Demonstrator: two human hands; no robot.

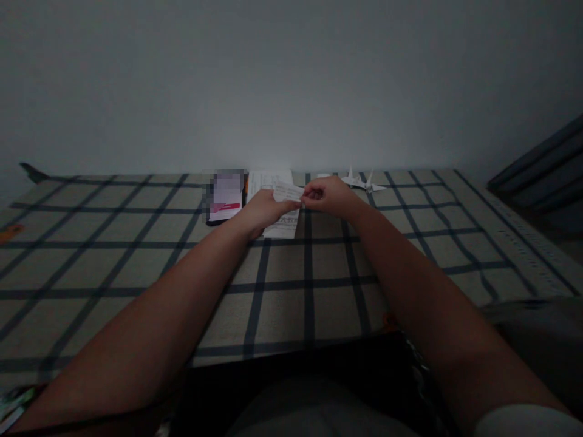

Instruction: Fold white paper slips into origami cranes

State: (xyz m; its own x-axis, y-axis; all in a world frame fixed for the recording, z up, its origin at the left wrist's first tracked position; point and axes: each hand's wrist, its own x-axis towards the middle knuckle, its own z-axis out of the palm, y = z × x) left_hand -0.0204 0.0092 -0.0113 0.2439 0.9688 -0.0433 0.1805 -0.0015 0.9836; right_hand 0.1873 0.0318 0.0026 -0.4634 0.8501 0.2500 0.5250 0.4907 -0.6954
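Observation:
A printed sheet of paper (283, 228) hangs between my two hands above the far part of the table, its upper part lying over my left thumb. My left hand (265, 209) grips it from the left, thumb across the front and fingers hidden behind. At the sheet's right edge, my right hand (328, 195) pinches the paper between thumb and fingertips. Behind my left hand lies another white printed sheet (262, 176), partly covered. Folded white paper cranes (364, 183) sit just right of my right hand.
A phone (226, 197) with a lit, blurred screen is left of the sheets. The checked tablecloth (173, 279) reaches back to a plain wall (291, 85). An orange object (11, 232) lies at the left edge. Dark striped fabric (542, 170) stands at the right.

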